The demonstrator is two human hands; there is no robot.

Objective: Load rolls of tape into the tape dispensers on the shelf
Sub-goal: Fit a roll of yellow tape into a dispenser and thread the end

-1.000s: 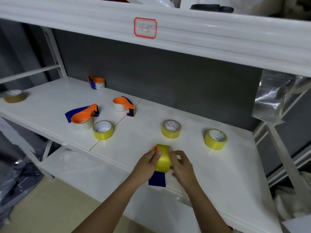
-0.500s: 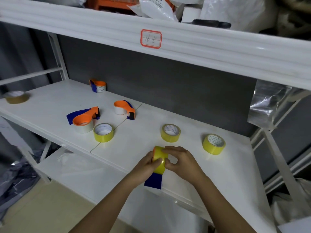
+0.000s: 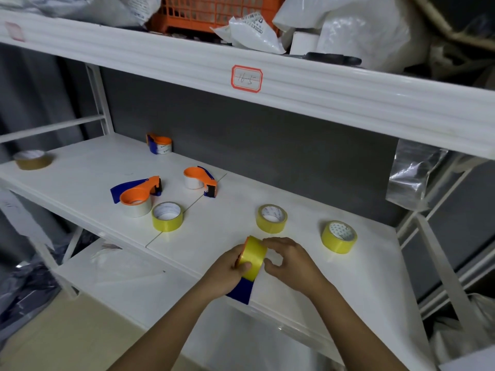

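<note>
On the smooth white shelf [image 3: 80,180] from the left: a brown tape roll [image 3: 32,159], three orange-and-blue plastic dispensers [image 3: 139,195], glossy yellow tape rolls [image 3: 167,216]. At the front edge, the left hand [image 3: 227,269] grips a yellow roll in a blue-handled dispenser [image 3: 251,259]; the right hand [image 3: 290,263] fingers curl against the roll's side.

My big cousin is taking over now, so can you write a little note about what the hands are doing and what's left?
Left hand: grips the dispenser with the blue handle, a yellow tape roll on it.
Right hand: fingers curled at the roll's side; whether it pinches the roll or its tape end is unclear.
Done, it seems: three orange dispensers on the shelf hold white rolls.
Left: finish this one. Three loose yellow rolls and a brown roll lie unloaded; no empty dispenser is visible.
</note>
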